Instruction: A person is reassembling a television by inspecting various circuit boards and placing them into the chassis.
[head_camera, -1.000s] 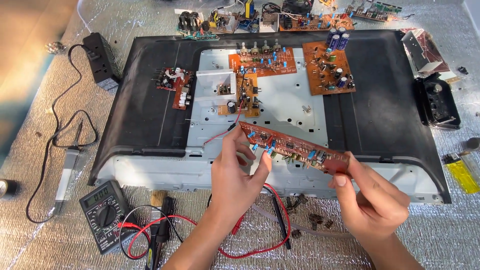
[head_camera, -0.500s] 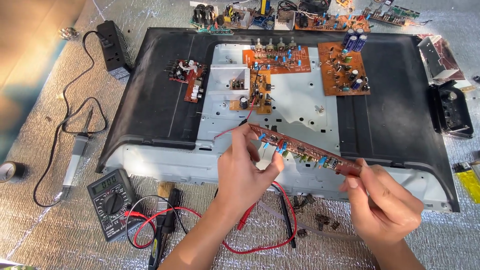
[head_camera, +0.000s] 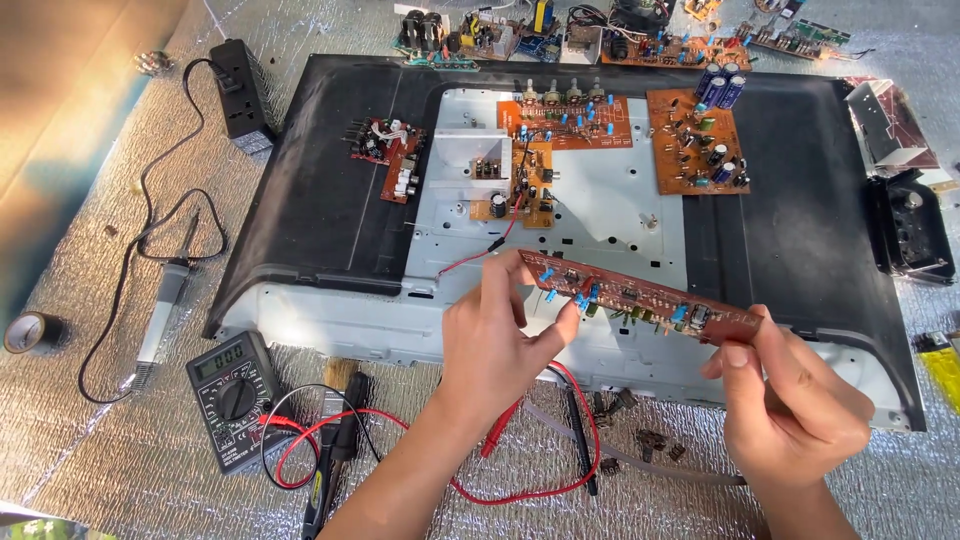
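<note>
Above the flat black panel (head_camera: 330, 190), both hands are pinching shut on a long brown circuit board (head_camera: 640, 295), left hand (head_camera: 495, 335) mid-board, right hand (head_camera: 790, 400) gripping its end; seemingly light, stiff, fragile, best held by bare edges.

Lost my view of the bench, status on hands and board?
Left hand and right hand both grip the long brown circuit board, held above the opened TV back. Nothing between them.

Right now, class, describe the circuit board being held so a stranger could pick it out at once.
Start at the big black panel lying flat. Over its near edge, the left hand and right hand hold a long narrow brown board. Unlike the broader orange boards resting on the panel, it is strip-shaped and lifted.
</note>
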